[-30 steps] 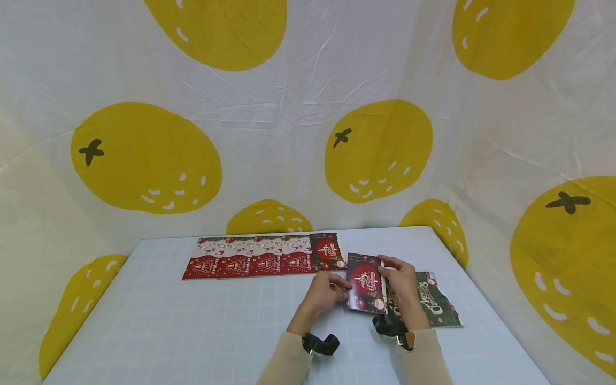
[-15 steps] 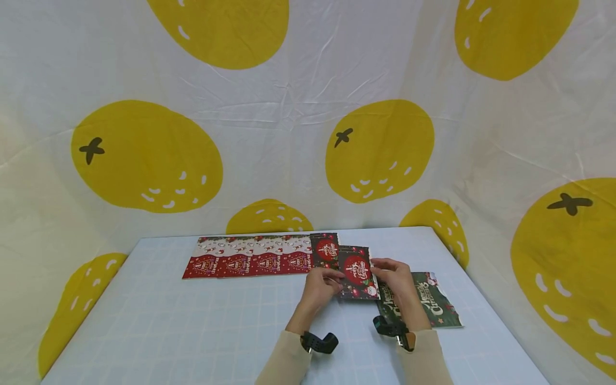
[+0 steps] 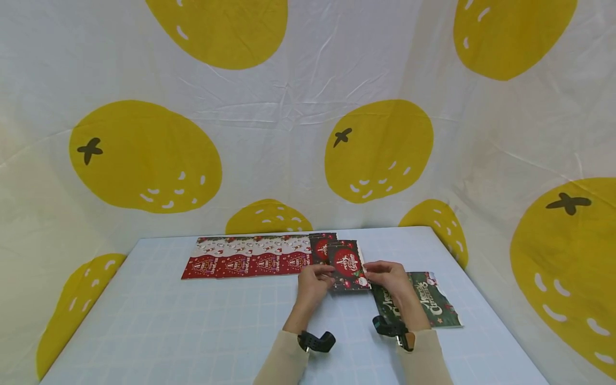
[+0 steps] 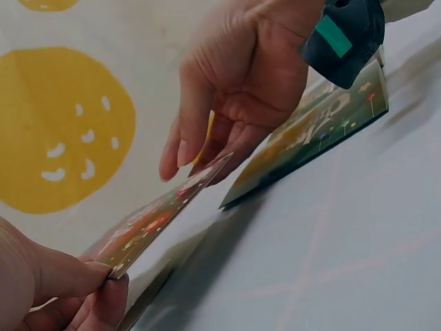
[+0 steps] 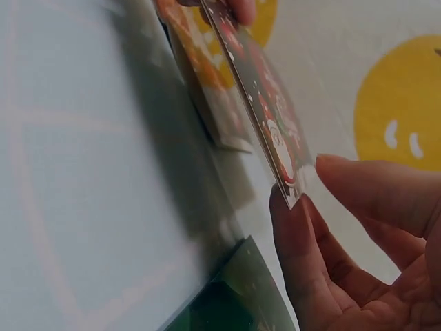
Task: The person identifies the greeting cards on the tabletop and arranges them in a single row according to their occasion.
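Observation:
A dark Christmas card [image 3: 347, 263] with a red circle and white lettering is held tilted above the table between both hands. My left hand [image 3: 313, 286] pinches its left edge between thumb and fingers, as the left wrist view shows. My right hand [image 3: 392, 280] has its thumb and fingertips at the opposite edge, with the Santa corner between them in the right wrist view. Behind the held card, partly covered by it, lies a matching dark card [image 3: 320, 247] at the right end of a row. To its left are several overlapping red-and-white Christmas cards [image 3: 267, 262].
Green Christmas cards [image 3: 435, 302] lie under and right of my right forearm, partly hidden by it. The table [image 3: 168, 331] has a pale checked cover. A white curtain [image 3: 298, 160] with yellow fruit prints stands behind and at both sides.
Both hands have carried the dark card left and away from me, toward the row's right end. It now overlaps the matching card in the head view. More of the green cards shows.

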The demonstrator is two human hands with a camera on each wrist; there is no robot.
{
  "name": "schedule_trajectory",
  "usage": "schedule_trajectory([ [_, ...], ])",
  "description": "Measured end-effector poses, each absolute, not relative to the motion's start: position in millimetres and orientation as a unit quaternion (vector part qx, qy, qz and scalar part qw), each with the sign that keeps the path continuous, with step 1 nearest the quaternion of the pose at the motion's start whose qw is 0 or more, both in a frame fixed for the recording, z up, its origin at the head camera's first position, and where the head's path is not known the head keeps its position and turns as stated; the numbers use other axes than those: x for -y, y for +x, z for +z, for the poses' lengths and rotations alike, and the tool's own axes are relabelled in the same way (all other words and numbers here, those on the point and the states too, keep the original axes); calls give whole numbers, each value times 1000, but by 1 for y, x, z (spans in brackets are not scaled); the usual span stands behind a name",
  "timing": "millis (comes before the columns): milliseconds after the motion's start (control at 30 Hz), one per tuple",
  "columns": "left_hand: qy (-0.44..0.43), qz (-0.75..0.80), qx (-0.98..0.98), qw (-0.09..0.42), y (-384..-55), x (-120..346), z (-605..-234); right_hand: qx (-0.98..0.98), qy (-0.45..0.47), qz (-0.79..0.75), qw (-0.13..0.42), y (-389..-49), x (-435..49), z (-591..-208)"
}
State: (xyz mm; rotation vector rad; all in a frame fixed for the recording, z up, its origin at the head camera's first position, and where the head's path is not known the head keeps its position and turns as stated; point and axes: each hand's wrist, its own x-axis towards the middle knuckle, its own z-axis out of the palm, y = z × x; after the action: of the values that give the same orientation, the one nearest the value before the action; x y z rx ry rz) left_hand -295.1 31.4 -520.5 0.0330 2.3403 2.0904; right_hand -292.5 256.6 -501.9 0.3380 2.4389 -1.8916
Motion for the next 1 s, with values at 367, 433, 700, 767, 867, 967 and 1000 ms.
schedule_trajectory([
  [367, -2, 665, -747, -25, -296, -24, -519, -790, 102, -604, 23, -293, -248, -503],
  [433, -2, 662, -749, -30, -297, -24, -520, -790, 100, -604, 22, -293, -247, -503],
  [700, -3, 658, -752, -37, -298, -24, -522, -794, 100, -600, 10, -294, -246, -507],
  [767, -2, 658, -752, -36, -298, -24, -522, -793, 99, -600, 8, -294, -246, -508],
  [867, -2, 659, -751, -33, -298, -25, -522, -794, 101, -599, 7, -295, -245, -508],
  [967, -4, 659, -751, -30, -298, -25, -522, -795, 106, -597, 8, -294, -245, -507],
  [1000, -4, 659, -752, -29, -298, -25, -522, -796, 107, -596, 8, -294, -245, -507],
])
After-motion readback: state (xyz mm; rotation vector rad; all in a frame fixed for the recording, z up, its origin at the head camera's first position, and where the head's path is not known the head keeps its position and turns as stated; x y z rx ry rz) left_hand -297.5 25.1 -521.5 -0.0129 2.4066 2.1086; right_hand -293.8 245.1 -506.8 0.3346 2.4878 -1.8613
